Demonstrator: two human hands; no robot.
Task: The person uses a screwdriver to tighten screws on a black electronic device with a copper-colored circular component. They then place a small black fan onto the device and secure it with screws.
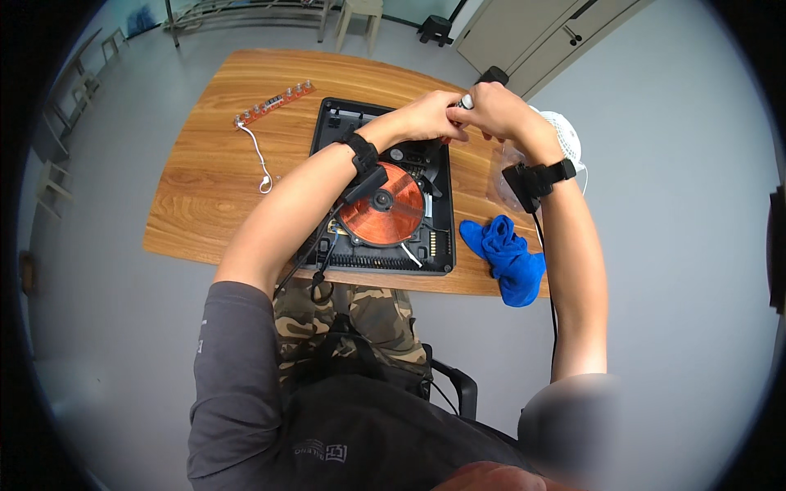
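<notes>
Your right hand (498, 109) has fingers round a small white-ended cylinder (465, 102), heading unclear, left hand (427, 117) against it, grip can't tell, beyond the opened induction cooker (382, 204), long axis running away from you.

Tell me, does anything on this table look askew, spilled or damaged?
The blue cloth lies crumpled, one end sticking past the near edge of the table, which looks untidy. The black casing is open with its coppery coil exposed, odd at first glance, though no damage is obvious. I see no spill.
</notes>
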